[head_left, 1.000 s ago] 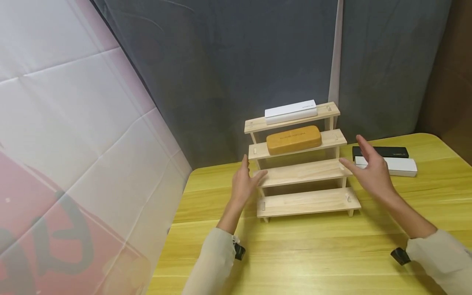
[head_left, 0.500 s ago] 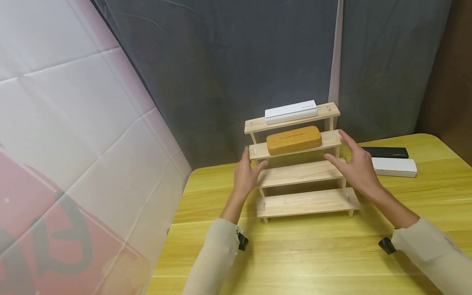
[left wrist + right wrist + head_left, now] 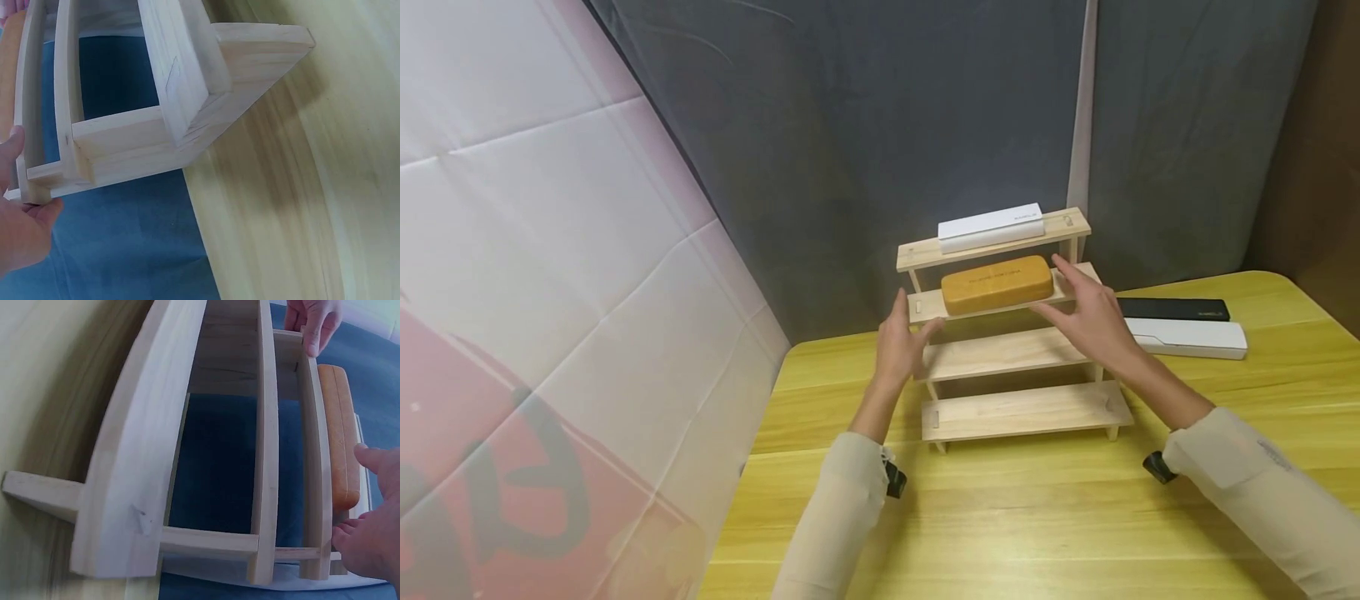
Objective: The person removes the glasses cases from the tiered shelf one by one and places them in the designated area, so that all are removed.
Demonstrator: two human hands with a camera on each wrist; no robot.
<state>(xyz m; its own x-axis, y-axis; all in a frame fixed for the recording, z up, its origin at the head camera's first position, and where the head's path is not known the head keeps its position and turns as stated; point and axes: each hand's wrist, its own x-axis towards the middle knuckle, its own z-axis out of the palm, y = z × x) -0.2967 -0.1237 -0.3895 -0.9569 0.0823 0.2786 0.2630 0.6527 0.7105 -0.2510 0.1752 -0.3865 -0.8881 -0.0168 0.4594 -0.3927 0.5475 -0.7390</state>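
A four-tier wooden display stand (image 3: 1026,412) holds a tan glasses case (image 3: 997,284) on its second-highest shelf. My left hand (image 3: 898,346) grips the left end of that shelf, thumb at the front; in the left wrist view its thumb and fingers (image 3: 47,212) pinch the board's end. At the right end of the case is my right hand (image 3: 1093,318), thumb and fingers spread apart. In the right wrist view the right hand's thumb (image 3: 370,457) is close to the case, and its fingertips lie at the shelf edge.
On the top shelf lies a long white case (image 3: 991,229). A black case (image 3: 1176,309) and another white case (image 3: 1195,336) lie on the yellow wood-grain table (image 3: 1000,517) right of the stand. A dark grey curtain (image 3: 880,125) hangs behind, a pale printed sheet (image 3: 587,250) at left.
My right hand has moved left from beside the stand to the right end of the tan glasses case. My left hand has shifted slightly up onto the shelf's left end.
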